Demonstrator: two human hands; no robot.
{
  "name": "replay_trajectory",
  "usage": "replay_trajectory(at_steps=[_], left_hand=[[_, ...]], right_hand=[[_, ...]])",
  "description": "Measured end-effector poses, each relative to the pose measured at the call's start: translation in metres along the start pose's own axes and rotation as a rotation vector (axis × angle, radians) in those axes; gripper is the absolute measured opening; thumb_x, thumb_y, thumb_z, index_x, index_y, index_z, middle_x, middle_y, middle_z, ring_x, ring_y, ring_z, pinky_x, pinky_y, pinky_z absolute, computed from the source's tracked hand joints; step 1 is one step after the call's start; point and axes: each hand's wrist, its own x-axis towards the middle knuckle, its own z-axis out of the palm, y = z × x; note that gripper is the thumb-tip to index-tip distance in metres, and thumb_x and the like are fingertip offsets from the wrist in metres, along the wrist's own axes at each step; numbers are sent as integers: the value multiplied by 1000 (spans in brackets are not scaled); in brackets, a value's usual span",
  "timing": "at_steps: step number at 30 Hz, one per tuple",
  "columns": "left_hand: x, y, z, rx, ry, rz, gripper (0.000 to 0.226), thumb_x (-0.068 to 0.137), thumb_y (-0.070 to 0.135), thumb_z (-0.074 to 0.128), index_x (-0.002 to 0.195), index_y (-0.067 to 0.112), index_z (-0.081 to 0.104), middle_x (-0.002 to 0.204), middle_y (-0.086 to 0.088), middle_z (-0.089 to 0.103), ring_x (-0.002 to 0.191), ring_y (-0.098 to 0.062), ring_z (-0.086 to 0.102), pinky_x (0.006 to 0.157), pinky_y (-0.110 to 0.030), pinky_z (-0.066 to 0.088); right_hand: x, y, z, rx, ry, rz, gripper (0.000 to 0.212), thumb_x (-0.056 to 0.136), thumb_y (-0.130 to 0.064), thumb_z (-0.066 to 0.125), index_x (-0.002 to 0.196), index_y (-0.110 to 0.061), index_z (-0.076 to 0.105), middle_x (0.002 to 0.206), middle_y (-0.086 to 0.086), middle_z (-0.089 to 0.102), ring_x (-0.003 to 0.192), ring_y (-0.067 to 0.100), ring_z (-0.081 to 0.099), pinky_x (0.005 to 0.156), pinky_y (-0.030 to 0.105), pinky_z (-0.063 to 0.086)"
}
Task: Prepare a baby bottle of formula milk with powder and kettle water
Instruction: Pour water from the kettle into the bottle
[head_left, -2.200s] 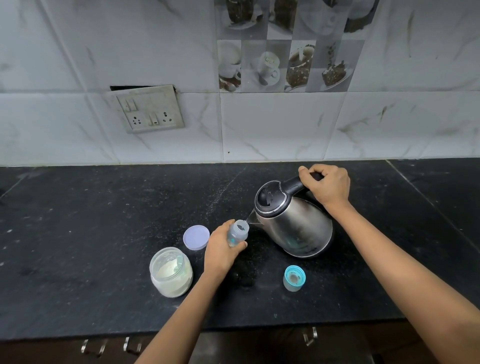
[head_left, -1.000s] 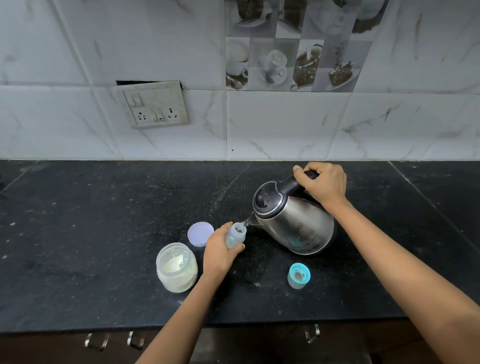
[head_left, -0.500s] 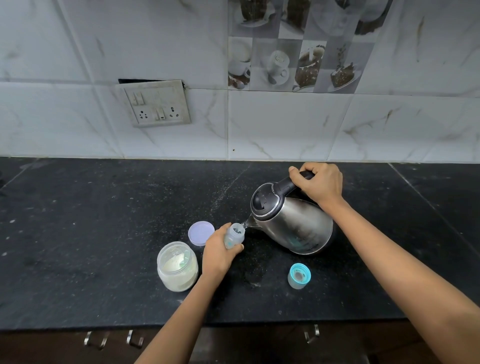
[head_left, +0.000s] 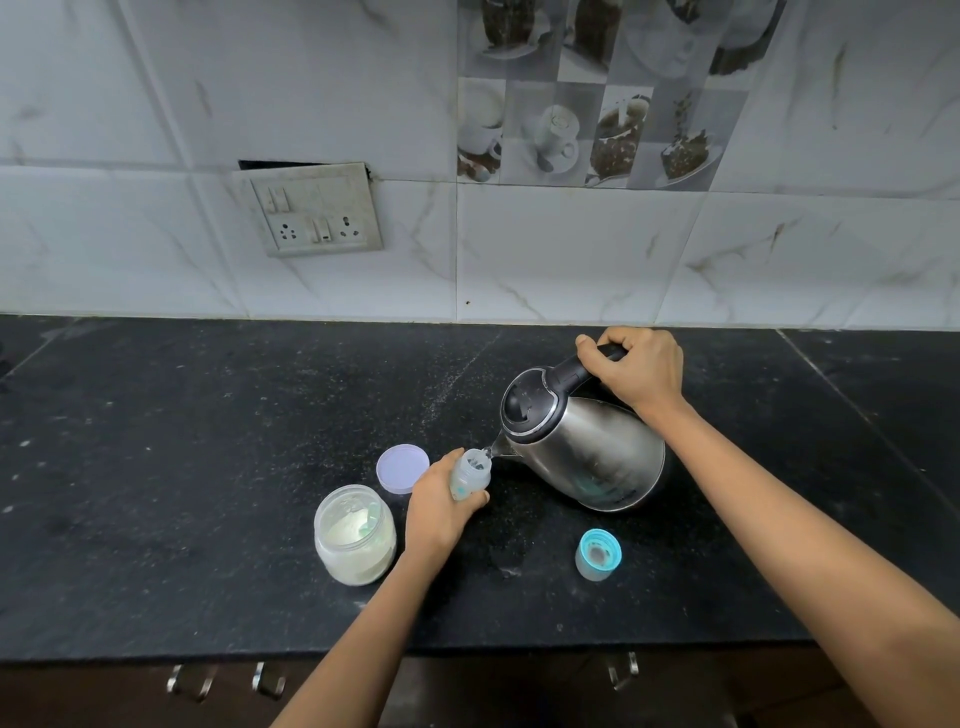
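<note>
- On the counter (head_left: 156, 467), nearest: cap (head_left: 598, 553) and open jar (head_left: 355, 535).
- Left hand (head_left: 441, 506) grips bottle (head_left: 470, 473), mouth at spout.
- Right hand (head_left: 636, 371) clamps handle of tipped kettle (head_left: 587, 452).
- Risk: narrow mouth; overtilting may spill kettle water onto left fingers.

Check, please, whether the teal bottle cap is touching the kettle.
Apart. The head view shows a strip of bare black counter between the teal bottle cap and the base of the tilted kettle.
</note>
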Motion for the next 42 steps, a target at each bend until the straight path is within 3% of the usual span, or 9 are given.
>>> replay_trajectory(at_steps=[6,13,19,25,33,36,42], left_hand=[[-1,6,0,15,-5,8,52,67,15,78,114,29,61,94,16,64,90,-11,60,77,-20,43],[-3,9,5,13,-5,3,55,66,18,79,117,29,60,102,13,66,94,-9,59,82,-24,44],[-5,16,9,-39,-15,2,51,66,15,79,111,32,61,102,14,66,91,-6,60,73,-8,40],[-2,21,20,-66,-23,19,52,66,19,79,110,37,60,106,17,66,99,-7,60,89,-26,47],[2,34,36,-124,-65,53,52,67,22,81,111,39,60,109,17,66,104,-2,59,93,-24,46],[3,36,42,-143,-98,60,55,67,23,81,117,34,60,112,15,66,106,-1,59,96,-23,46],[-2,32,49,-141,-101,42,56,69,19,82,120,29,61,112,15,66,107,-2,59,94,-18,44]], right_hand=[[0,2,-3,9,6,-3,54,69,-65,45,57,-16,65,45,-1,48,52,23,52,58,27,37],[-2,7,-6,36,10,18,52,69,-65,46,56,-18,63,44,-4,46,50,21,50,58,25,34],[-5,13,-14,58,33,52,47,70,-64,47,53,-21,56,41,-7,39,47,18,43,54,24,29],[-7,27,-19,95,60,97,49,72,-63,48,51,-19,54,42,-3,43,45,15,43,51,24,30],[-12,49,-31,178,74,172,47,75,-61,50,54,-21,61,45,-3,49,46,11,45,48,21,31],[-15,62,-37,238,91,213,45,81,-52,55,44,-28,48,39,-7,37,43,10,37,45,20,24],[-25,102,-45,372,160,368,55,91,-37,58,47,-20,30,47,-6,22,51,12,25,55,31,21]])
